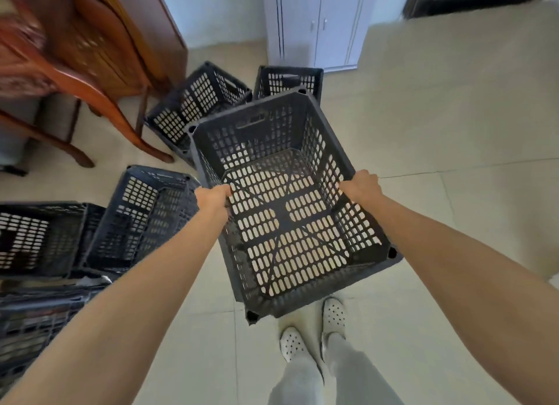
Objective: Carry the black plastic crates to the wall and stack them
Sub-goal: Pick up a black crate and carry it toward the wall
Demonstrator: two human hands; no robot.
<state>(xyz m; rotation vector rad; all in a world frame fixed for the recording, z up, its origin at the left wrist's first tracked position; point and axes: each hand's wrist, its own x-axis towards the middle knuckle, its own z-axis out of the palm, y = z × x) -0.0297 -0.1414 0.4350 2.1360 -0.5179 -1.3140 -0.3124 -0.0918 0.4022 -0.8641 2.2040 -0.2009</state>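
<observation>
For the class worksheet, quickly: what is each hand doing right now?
Left hand: closed on the left rim of the black crate.
Right hand: closed on the crate's right rim.

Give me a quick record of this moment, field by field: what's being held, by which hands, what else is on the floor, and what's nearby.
held item: black crate, empty, lifted above the tiled floor
left hand: gripping the crate's left rim
right hand: gripping the crate's right rim
other crates: two ahead, more at left
furniture: wooden chair at upper left, white cabinet ahead
feet: white perforated shoes below the crate
stacking: not yet done with this crate
</observation>
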